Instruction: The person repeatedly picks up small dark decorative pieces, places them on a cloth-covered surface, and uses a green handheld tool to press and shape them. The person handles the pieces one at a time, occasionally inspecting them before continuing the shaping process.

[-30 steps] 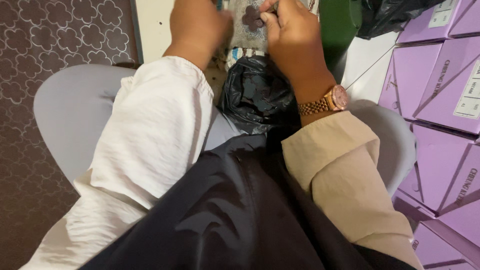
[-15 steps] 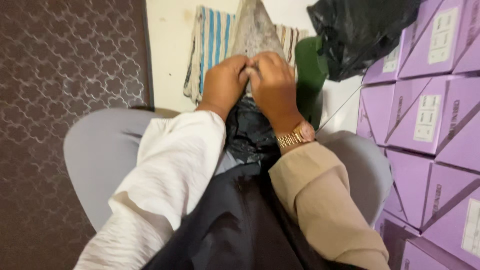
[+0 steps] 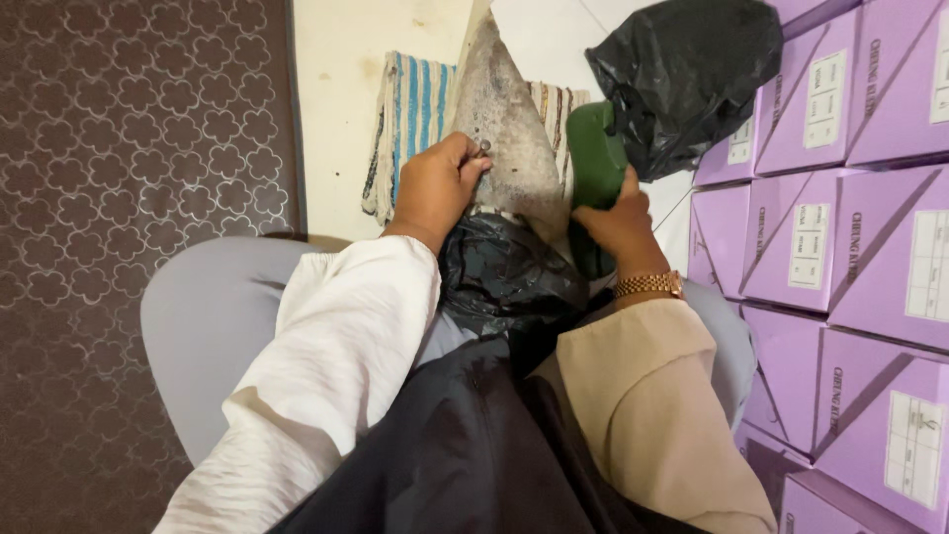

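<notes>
A grey, speckled, cone-shaped piece (image 3: pixel 509 129) stands upright in front of my knees, its base tucked into a crumpled black plastic bag (image 3: pixel 504 277) on my lap. My left hand (image 3: pixel 440 183), in a white sleeve, pinches the piece's left edge with closed fingers; something small may sit at the fingertips, too small to tell. My right hand (image 3: pixel 618 222), wearing a gold watch and a beige sleeve, is closed around a dark green object (image 3: pixel 596 158) just right of the grey piece. The green object's lower part is hidden by my hand.
A blue-and-white striped cloth (image 3: pixel 410 129) lies on the pale floor behind the grey piece. A second black plastic bag (image 3: pixel 682 79) rests at top right on stacked purple boxes (image 3: pixel 840 227) that fill the right side. A brown patterned rug (image 3: pixel 129 178) covers the left.
Both hands were together at the base of the grey piece. My right hand has since moved right and taken hold of the green object, while my left stays on the piece.
</notes>
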Motion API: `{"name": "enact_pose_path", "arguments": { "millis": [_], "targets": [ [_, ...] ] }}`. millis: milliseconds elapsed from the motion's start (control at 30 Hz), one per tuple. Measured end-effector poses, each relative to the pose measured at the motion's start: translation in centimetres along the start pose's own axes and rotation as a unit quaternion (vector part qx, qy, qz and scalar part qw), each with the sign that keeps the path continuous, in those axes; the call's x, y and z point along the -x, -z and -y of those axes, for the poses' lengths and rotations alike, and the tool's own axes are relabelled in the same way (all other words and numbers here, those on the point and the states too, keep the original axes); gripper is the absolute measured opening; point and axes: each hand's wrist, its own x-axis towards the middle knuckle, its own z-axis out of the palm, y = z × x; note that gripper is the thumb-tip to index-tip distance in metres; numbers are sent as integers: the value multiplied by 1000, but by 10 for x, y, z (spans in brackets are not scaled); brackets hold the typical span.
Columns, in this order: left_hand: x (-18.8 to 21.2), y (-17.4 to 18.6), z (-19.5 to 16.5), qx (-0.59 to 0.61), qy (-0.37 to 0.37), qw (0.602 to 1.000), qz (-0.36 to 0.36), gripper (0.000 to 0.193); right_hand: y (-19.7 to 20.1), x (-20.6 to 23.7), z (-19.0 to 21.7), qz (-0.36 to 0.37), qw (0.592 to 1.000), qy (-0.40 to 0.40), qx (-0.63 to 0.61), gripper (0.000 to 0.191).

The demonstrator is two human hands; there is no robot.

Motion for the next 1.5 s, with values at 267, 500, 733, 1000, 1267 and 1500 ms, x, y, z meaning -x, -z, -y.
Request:
{"name": "enact_pose_path", "arguments": {
  "millis": [267, 500, 733, 1000, 1267, 1500],
  "targets": [
    [-3, 2, 0, -1, -7, 1000, 0, 21, 4, 6, 9, -10, 996, -24, 84, 101],
    [-1, 7, 5, 20, 9, 1000, 11, 21, 10, 23, 31, 20, 959, -100, -265, 68],
    [-2, 3, 7, 13, -2, 1000, -2, 21, 45, 88, 98, -57, 957, 154, -241, 68],
    [-1, 1, 12, 1, -18, 1000, -11, 14, 5, 110, 151, -103, 947, 290, -97, 78],
    [-1, -4, 19, 4, -39, 999, -27, 22, 60, 122, 151, -121, 899, 398, -138, 65],
    [-4, -1, 7, 7, -18, 999, -31, 20, 23, 108, 156, -104, 967, 233, 23, 70]
  ]
}}
